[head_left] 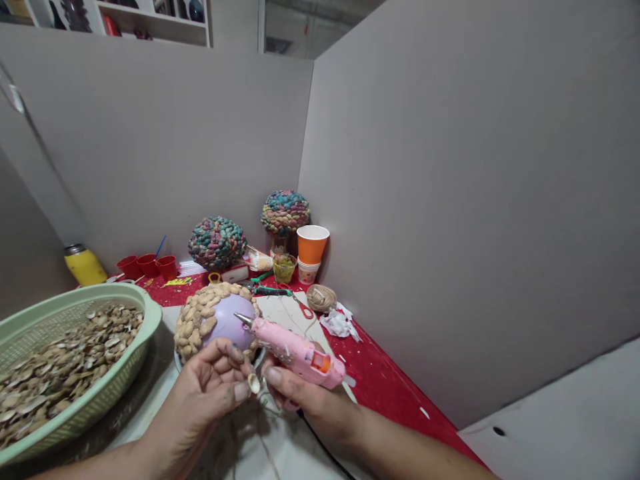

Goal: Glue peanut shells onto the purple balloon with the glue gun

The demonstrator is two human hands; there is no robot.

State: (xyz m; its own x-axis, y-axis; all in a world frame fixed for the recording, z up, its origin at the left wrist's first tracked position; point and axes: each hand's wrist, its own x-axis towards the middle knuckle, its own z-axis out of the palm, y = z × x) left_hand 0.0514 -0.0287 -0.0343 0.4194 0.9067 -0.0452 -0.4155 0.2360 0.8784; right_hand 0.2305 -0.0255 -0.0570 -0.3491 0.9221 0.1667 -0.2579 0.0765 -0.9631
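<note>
Between the fingertips of my left hand (213, 383) is a peanut shell (253, 383), its pale hollow side showing. My right hand (305, 393) grips a pink hot glue gun (295, 350), whose metal nozzle points up and left. Just beyond both hands sits a purple ball (231, 320) partly covered with peanut shells (193, 323); a smooth purple patch is bare and the nozzle tip appears in front of it. The ball rests in a bowl, of which only a bit of rim shows. A black cord runs down from the glue gun.
A green basket (150, 310) of peanut shells stands at left. Behind are two coloured shell-covered balls (217, 242), red cups (147, 265), a yellow bottle (85, 265), an orange paper cup (313, 247), twine (321, 298), scissors (303, 308) and crumpled tissue (340, 325). Grey panels enclose the table.
</note>
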